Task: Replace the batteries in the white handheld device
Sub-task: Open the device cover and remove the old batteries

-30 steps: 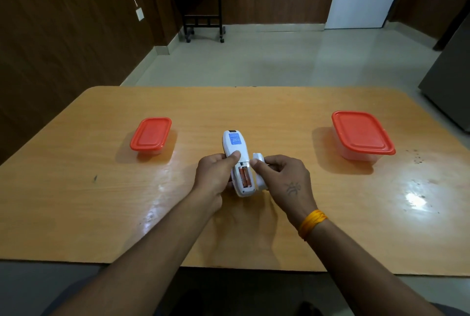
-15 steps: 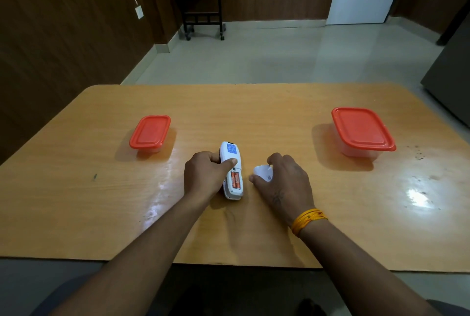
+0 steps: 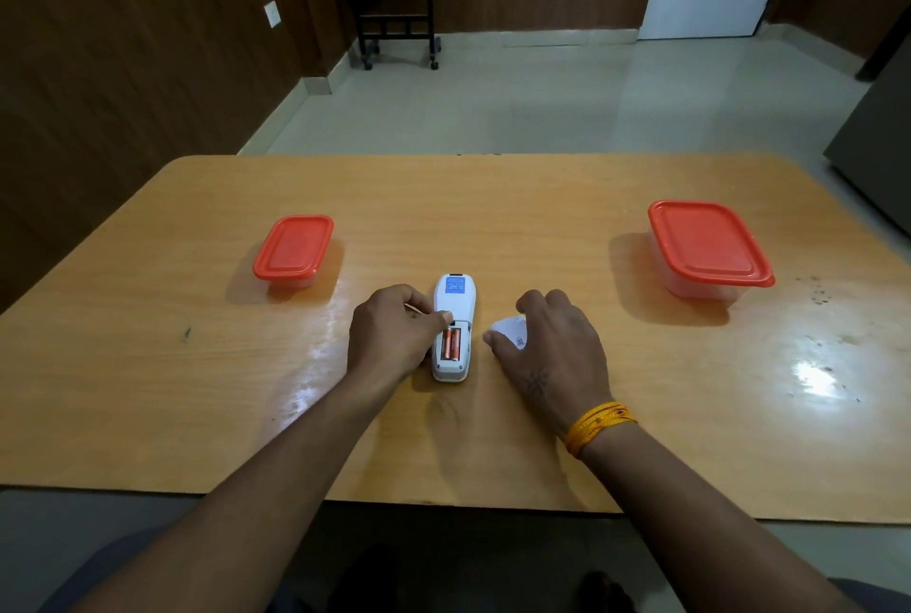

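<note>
The white handheld device point(image 3: 454, 326) now lies face down on the table point(image 3: 493, 198) at centre frame; one second ago both hands held it raised above the surface. The battery cover point(image 3: 508, 329), then pinched against the device body, has been carried to the right and rests on or just above the table, apart from the device. The compartment is therefore open, and the two orange batteries point(image 3: 451, 344) sit exposed side by side in the lower half of the device. Judgement: cover removal is complete; extraction of the old batteries is the next step.

Left hand point(image 3: 394, 334): fingers curled against the left edge of the device, thumb tip pressed on the housing just above the batteries, steadying it.

Right hand point(image 3: 552, 346): arched over the cover, thumb and fingers loosely closed around it; whether they have let go cannot be determined.

Containers: a small box with a red lid point(image 3: 294, 247) stands at middle left, and a larger box with a red lid point(image 3: 707, 245) at middle right. Both are closed, and their contents are not visible.
</note>
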